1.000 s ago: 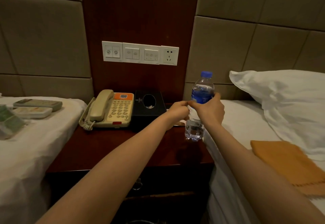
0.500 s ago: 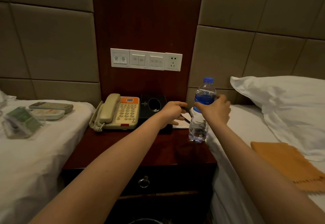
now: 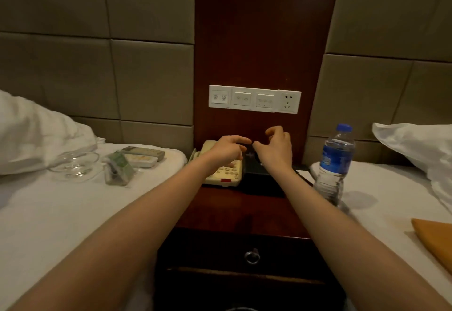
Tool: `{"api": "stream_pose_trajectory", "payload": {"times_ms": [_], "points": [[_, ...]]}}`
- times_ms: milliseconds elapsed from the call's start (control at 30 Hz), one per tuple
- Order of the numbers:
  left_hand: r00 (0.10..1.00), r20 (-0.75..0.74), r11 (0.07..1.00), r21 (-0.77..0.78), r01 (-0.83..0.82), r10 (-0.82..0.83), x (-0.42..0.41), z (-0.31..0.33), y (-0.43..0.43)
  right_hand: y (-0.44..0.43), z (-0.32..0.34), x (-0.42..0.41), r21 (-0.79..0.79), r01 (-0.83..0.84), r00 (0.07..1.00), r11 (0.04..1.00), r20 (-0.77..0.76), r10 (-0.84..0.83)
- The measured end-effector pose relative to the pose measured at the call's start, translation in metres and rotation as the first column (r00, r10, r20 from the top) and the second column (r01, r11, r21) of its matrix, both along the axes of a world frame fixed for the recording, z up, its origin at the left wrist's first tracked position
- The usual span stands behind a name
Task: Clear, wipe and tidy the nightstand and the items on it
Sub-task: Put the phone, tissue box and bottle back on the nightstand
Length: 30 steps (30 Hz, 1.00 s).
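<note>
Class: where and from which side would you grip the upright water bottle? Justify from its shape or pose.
Grip the water bottle round its blue-labelled middle, probably from the nightstand side: it stands upright, the body is round, and a pillow lies beyond it.

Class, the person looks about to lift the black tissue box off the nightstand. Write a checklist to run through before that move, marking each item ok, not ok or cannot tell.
1. Both hands at the tissue box: the left hand and right hand are over its top. Ok.
2. Fingers firmly on the box: cannot tell.
3. Water bottle out of the way: upright at the right bed's edge. Ok.
4. Telephone apart from the box: it sits close beside it, under the left hand. Not ok.
5. Notepad removed: lies on the nightstand. Not ok.
6. Orange cloth at hand: on the right bed. Ok.
</note>
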<state>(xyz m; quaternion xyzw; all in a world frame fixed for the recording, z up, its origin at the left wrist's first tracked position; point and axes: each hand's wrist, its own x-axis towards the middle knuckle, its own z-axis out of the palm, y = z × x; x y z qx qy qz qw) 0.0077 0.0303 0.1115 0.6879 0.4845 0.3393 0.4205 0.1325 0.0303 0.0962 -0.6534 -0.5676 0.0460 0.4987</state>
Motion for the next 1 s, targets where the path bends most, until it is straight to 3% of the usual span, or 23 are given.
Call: {"api": "stream_pose_trajectory", "payload": {"times_ms": [200, 367, 600, 800, 1000], "points": [[0.984, 0.001, 0.983, 0.039, -0.18, 0.18, -0.083, 0.001, 0.002, 0.009, -0.006, -0.064, -0.071, -0.13, 0.991, 0.989, -0.029, 0.128], [0.941, 0.026, 0.938, 0.068, -0.339, 0.338, -0.138, -0.004, 0.005, 0.016, -0.012, -0.119, -0.119, -0.258, 0.964, 0.959, 0.034, 0.263], [0.835, 0.022, 0.833, 0.05, -0.551, 0.551, -0.205, -0.021, 0.015, 0.027, -0.028, -0.179, -0.284, -0.469, 0.872, 0.836, 0.002, 0.49], [0.627, 0.104, 0.635, -0.11, -0.764, 0.772, -0.258, -0.043, 0.026, 0.037, -0.044, -0.214, -0.375, -0.569, 0.804, 0.732, -0.069, 0.59], [0.398, 0.12, 0.411, -0.118, -0.904, 0.91, -0.305, -0.067, 0.044, 0.055, -0.053, -0.239, -0.344, -0.677, 0.734, 0.651, -0.259, 0.628]]}}
